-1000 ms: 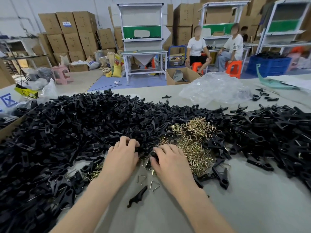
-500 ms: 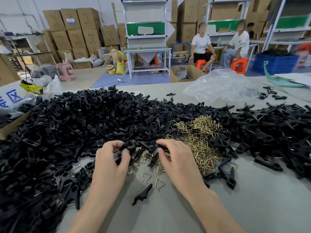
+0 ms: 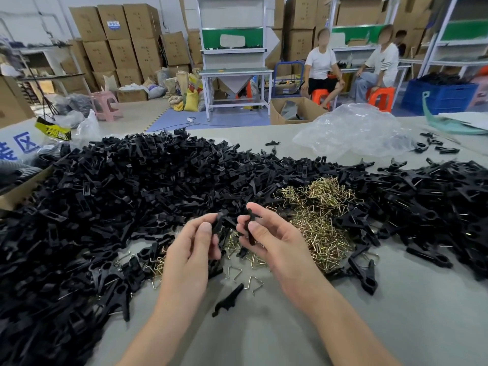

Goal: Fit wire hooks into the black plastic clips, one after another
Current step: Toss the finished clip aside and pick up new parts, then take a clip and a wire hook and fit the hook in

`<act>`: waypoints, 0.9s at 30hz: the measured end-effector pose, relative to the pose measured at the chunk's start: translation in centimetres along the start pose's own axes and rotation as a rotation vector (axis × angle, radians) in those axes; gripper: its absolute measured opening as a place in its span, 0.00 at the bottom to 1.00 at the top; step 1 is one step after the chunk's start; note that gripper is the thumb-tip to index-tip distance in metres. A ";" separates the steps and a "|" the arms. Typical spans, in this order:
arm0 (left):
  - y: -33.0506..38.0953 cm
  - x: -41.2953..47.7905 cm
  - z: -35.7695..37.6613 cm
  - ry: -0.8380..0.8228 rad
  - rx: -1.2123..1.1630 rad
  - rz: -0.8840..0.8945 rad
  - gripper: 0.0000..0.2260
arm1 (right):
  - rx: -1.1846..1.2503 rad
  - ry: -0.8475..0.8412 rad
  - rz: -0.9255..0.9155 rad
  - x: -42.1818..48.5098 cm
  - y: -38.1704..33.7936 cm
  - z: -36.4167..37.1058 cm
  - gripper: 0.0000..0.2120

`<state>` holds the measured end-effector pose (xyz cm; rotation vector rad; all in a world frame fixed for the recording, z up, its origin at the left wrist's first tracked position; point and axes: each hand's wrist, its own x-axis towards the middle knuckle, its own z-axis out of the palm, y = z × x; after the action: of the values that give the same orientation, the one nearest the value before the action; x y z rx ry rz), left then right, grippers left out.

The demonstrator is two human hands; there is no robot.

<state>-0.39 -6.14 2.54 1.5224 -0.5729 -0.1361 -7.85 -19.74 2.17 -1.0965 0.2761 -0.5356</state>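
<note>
- Landmark is the heap of wire hooks [image 3: 322, 220]. It's thin brassy wire bent into little triangles, shiny and all tangled, sitting on a matte grey table [image 3: 303, 334].
- Wrapped around the heap's left, back and right is a massive pile of black plastic clips [image 3: 132, 194], which are dull, flat and long with tapered ends.
- The left hand [image 3: 192, 249] is up off the table just left of the heap. Its thumb and forefinger pinch a black clip piece [image 3: 218, 224], held roughly upright.
- The right hand [image 3: 277, 244] is over the heap's left edge, with thumb and fingers pinching a second clip piece [image 3: 250, 228], also upright. The two pieces are near each other but not touching.
- Can't tell if a hook is on either piece, too small.
- On the near side of the heap, two loose hooks [image 3: 233, 272] and a lone clip half [image 3: 228, 299] lie flat on the table.
- Behind the heap there's a crinkly clear plastic bag [image 3: 351, 130].
</note>
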 end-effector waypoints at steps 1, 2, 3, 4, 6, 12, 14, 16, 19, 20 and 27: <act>0.0 -0.1 0.1 -0.023 -0.044 -0.032 0.11 | -0.026 -0.011 -0.001 -0.1 0.0 0.0 0.15; 0.1 -0.1 0.2 -0.047 -0.093 -0.065 0.10 | -0.041 -0.021 -0.003 -0.1 0.0 0.1 0.15; 0.1 -0.1 0.3 -0.071 -0.139 -0.093 0.10 | -0.036 -0.027 -0.001 -0.1 0.0 0.1 0.14; 0.1 -0.2 0.4 -0.091 -0.169 -0.111 0.10 | -0.015 -0.032 0.004 -0.1 0.0 0.1 0.13; 0.1 -0.3 0.5 -0.103 -0.175 -0.120 0.10 | 0.029 -0.050 0.005 -0.1 0.0 0.0 0.12; 0.4 -0.8 0.6 -0.098 -0.092 -0.051 0.08 | -0.004 -0.079 -0.006 -0.2 0.2 -0.1 0.14; 0.3 -0.9 0.7 -0.109 -0.081 -0.048 0.08 | 0.001 -0.085 -0.009 -0.2 0.3 0.0 0.14; 0.2 -0.9 0.7 -0.118 -0.057 -0.047 0.07 | 0.006 -0.087 -0.013 -0.3 0.2 0.1 0.14; 0.1 -0.9 0.6 -0.133 -0.025 -0.041 0.07 | 0.000 -0.091 -0.023 -0.4 0.2 -0.1 0.14; 0.0 -0.9 0.6 -0.137 -0.018 -0.036 0.06 | -0.012 -0.094 -0.027 -0.4 0.2 -0.1 0.14; 0.1 -1.0 0.4 -0.178 0.026 0.023 0.10 | -0.109 -0.156 -0.033 -0.8 -0.6 -0.5 0.17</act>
<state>-1.48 -6.05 2.37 1.5378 -0.7362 -0.2488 -8.97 -19.92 2.43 -1.2435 0.1523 -0.4661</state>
